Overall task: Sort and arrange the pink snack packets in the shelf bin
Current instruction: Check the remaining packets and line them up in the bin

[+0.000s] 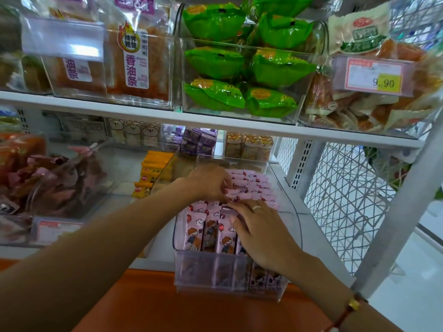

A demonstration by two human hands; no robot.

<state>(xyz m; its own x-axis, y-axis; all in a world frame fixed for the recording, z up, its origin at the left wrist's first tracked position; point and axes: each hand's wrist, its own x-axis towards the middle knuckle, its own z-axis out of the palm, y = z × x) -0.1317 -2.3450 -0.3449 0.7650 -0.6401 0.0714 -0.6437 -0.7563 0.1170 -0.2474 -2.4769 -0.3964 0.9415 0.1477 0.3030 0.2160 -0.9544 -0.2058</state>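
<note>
Pink, cartoon-printed snack packets (249, 185) fill the clear plastic shelf bin (291, 226) on the lower white shelf, standing upright in rows from the front wall to the back. Head view only.

My left hand (211, 182) is over the middle rows, fingers curled down, fingertips pinching the tops of a few packets near the bin's centre. My right hand (261, 232) lies just in front of it, across the front row — fingers fairly straight, pressing flat on the packet tops, thumb against a packet face. Silver ring (256, 207) on one finger, red cord bracelet with a gold bead (353, 305) at the wrist. The two hands almost touch at the fingertips.

Left of the bin: yellow-orange packets (149, 173) stacked in a neighbouring clear bin; further left, a bin of dark reddish packets (55, 180) with a price label on its front. Behind — purple boxes (199, 141) and bear-printed packets (134, 134).

Upper shelf: green shiny packets (242, 65) in a clear bin, orange fried-strip packs (136, 58) to the left, a price tag reading 9.90 (375, 76) to the right. White wire mesh panel (345, 200) closes the shelf's right side.
</note>
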